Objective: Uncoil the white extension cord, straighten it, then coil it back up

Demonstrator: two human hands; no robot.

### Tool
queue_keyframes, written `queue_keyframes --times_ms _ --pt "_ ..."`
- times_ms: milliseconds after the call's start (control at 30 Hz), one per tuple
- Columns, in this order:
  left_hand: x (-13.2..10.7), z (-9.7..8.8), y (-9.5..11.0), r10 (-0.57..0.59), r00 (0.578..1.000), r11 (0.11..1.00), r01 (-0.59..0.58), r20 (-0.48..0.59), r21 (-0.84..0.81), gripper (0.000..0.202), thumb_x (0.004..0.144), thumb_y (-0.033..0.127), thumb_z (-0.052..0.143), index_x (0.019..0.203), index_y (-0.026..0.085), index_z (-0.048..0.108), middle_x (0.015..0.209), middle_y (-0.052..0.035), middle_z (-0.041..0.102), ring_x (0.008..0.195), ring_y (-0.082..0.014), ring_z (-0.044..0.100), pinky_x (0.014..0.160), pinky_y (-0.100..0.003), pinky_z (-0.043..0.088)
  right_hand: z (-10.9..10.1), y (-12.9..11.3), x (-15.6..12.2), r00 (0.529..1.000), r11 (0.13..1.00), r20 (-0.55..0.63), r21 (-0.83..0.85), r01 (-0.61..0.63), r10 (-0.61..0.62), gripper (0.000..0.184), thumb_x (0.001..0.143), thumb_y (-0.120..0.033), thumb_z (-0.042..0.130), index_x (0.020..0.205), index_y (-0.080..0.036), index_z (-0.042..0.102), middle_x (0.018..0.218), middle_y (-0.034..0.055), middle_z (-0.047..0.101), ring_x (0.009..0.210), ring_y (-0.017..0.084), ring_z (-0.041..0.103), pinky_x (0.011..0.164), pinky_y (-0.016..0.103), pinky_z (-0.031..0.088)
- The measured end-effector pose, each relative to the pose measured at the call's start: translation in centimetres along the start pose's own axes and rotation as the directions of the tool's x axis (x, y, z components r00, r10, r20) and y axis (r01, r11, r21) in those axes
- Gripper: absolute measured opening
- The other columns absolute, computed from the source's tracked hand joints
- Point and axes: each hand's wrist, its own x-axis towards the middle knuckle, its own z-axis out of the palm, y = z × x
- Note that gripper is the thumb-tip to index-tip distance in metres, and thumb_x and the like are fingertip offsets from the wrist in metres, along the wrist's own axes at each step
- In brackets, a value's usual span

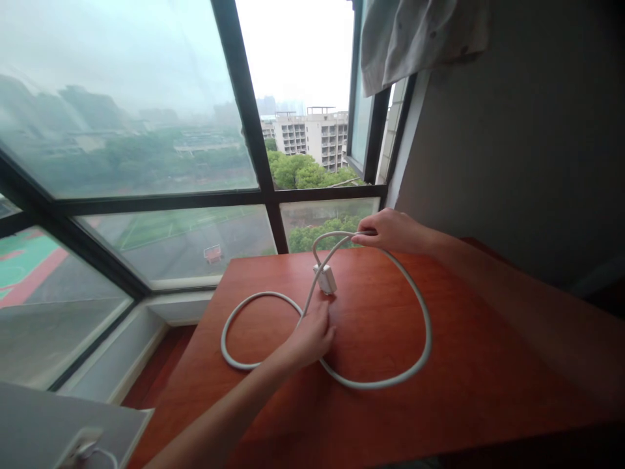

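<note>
A pale charging cable (426,319) forms two loops above and on the reddish-brown wooden table (469,365). At the far side of the loops a white charger plug (326,280) rests on or just over the tabletop, partly behind the cable. My right hand (385,229) pinches the cable near the table's back edge, with a short dark end showing by the fingers. Nearer to me, my left hand (310,335) is closed on the cable where the two loops meet. Its fingers hide the crossing itself.
Large windows (166,202) with dark frames stand behind and left of the table, one pane swung open. A grey curtain (415,45) hangs at the upper right beside a dark wall (512,130). A wall socket (85,449) with a white cord is at lower left.
</note>
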Motion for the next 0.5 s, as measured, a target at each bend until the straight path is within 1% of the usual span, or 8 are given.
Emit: queue_keyframes --times_ms 100,200,233,300,333,400,467,500 --pt "0.5 -1.3 -2.1 -0.070 0.978 0.998 0.070 -0.197 -0.007 0.060 0.081 0.027 0.051 0.139 0.014 0.038 0.140 -0.0205 0.045 0.134 -0.0328 0.040 0.112 -0.048 0.029 -0.1 0.1 -0.6 0.998 0.998 0.011 0.015 0.056 -0.056 0.035 0.083 -0.052 0.054 0.080 -0.020 0.069 0.071 0.0012 0.065 0.065 0.013 0.052 0.057 0.025 0.027" --pt "1.9 -4.0 -2.4 -0.138 0.936 0.990 0.128 -0.324 -0.051 0.060 0.082 0.033 0.053 0.136 0.010 0.039 0.134 -0.0222 0.050 0.133 -0.0355 0.039 0.111 -0.051 0.027 0.1 0.2 -1.2 0.993 0.993 0.018 0.007 0.120 -0.120 0.035 0.084 -0.051 0.053 0.078 -0.020 0.068 0.068 0.0009 0.063 0.061 0.013 0.050 0.056 0.025 0.026" --pt "2.6 -4.8 -2.2 -0.142 0.920 0.990 0.124 -0.365 -0.071 0.059 0.081 0.034 0.054 0.133 0.010 0.042 0.131 -0.0214 0.052 0.133 -0.0357 0.039 0.111 -0.051 0.027 0.2 0.1 -1.3 0.990 0.990 0.025 0.008 0.141 -0.141 0.035 0.084 -0.051 0.052 0.078 -0.020 0.067 0.068 0.0008 0.062 0.061 0.013 0.050 0.056 0.025 0.026" --pt "4.2 -6.2 -1.3 -0.081 0.905 0.991 0.027 -0.418 -0.135 0.051 0.080 0.038 0.058 0.124 0.013 0.050 0.121 -0.0167 0.058 0.125 -0.0325 0.046 0.109 -0.048 0.031 0.3 0.2 -1.3 0.985 0.985 0.038 0.021 0.170 -0.171 0.036 0.085 -0.051 0.052 0.079 -0.020 0.067 0.068 0.0007 0.062 0.061 0.012 0.050 0.056 0.025 0.027" --pt "5.0 -6.7 -0.7 -0.050 0.916 0.980 -0.033 -0.398 -0.199 0.046 0.078 0.040 0.060 0.116 0.014 0.055 0.112 -0.0142 0.061 0.116 -0.0305 0.053 0.104 -0.045 0.037 0.3 0.3 -1.1 0.985 0.985 0.037 0.030 0.170 -0.171 0.036 0.085 -0.052 0.051 0.079 -0.020 0.067 0.068 0.0008 0.061 0.061 0.012 0.050 0.056 0.025 0.027" --pt "6.3 -7.5 0.3 -0.028 0.965 0.910 -0.084 -0.262 -0.406 0.037 0.080 0.047 0.059 0.098 0.015 0.060 0.085 -0.0079 0.062 0.086 -0.0228 0.061 0.082 -0.037 0.049 0.2 1.0 -0.7 0.990 0.989 0.033 0.058 0.137 -0.139 0.039 0.085 -0.053 0.050 0.080 -0.019 0.067 0.067 0.0008 0.061 0.061 0.012 0.049 0.056 0.024 0.028" --pt "6.9 -8.5 1.2 -0.025 0.999 0.769 -0.001 -0.031 -0.639 0.039 0.084 0.053 0.053 0.085 0.014 0.058 0.062 0.0015 0.046 0.055 -0.0125 0.048 0.057 -0.027 0.045 0.0 2.4 -0.4 0.995 0.989 0.059 0.125 0.074 -0.082 0.045 0.084 -0.059 0.050 0.080 -0.018 0.069 0.064 0.0003 0.059 0.059 0.012 0.048 0.055 0.024 0.029" --pt "6.9 -9.1 1.6 -0.014 0.995 0.692 0.084 0.103 -0.717 0.041 0.084 0.055 0.052 0.082 0.014 0.057 0.057 0.0053 0.036 0.047 -0.0086 0.037 0.049 -0.023 0.039 0.0 3.3 -0.3 0.993 0.983 0.100 0.178 0.039 -0.058 0.049 0.082 -0.062 0.050 0.081 -0.018 0.070 0.062 -0.0002 0.057 0.057 0.011 0.047 0.055 0.024 0.029"
